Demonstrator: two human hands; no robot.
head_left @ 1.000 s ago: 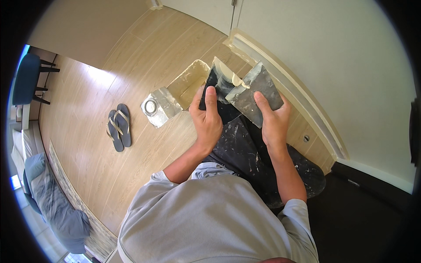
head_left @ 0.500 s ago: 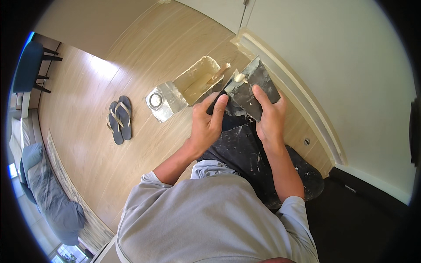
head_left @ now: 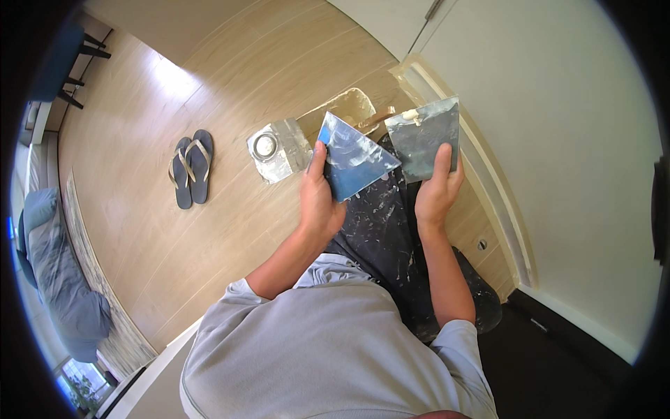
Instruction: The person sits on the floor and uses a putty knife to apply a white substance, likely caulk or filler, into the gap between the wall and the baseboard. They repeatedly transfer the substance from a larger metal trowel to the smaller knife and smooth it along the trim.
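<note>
My left hand [head_left: 321, 192] grips a wide putty scraper [head_left: 357, 159], its bluish blade tilted face up and smeared with white. In my right hand [head_left: 438, 192] is a second putty scraper [head_left: 426, 143], grey and squarish, with the thumb on its face. A cream lump of putty [head_left: 413, 118] sits at its far left edge. The two blades are close together, their near corners almost meeting. Beyond them on the floor, partly covered by the left blade, lies a cut-open metal can [head_left: 283, 150] coated inside with cream putty. A brown stick-like handle [head_left: 375, 119] leans at its right end.
Grey flip-flops [head_left: 199, 167] lie on the wood floor [head_left: 237, 216] to the left. A taped, raised frame strip [head_left: 488, 167] runs along the white wall panel [head_left: 558, 126] at right. A bluish cushion-like bundle [head_left: 63, 279] and a dark chair [head_left: 59, 63] are at far left.
The left scraper has turned from edge-on against the right one to face up, and the blades have come apart. Putty stays on the right blade. The view has shifted slightly.
</note>
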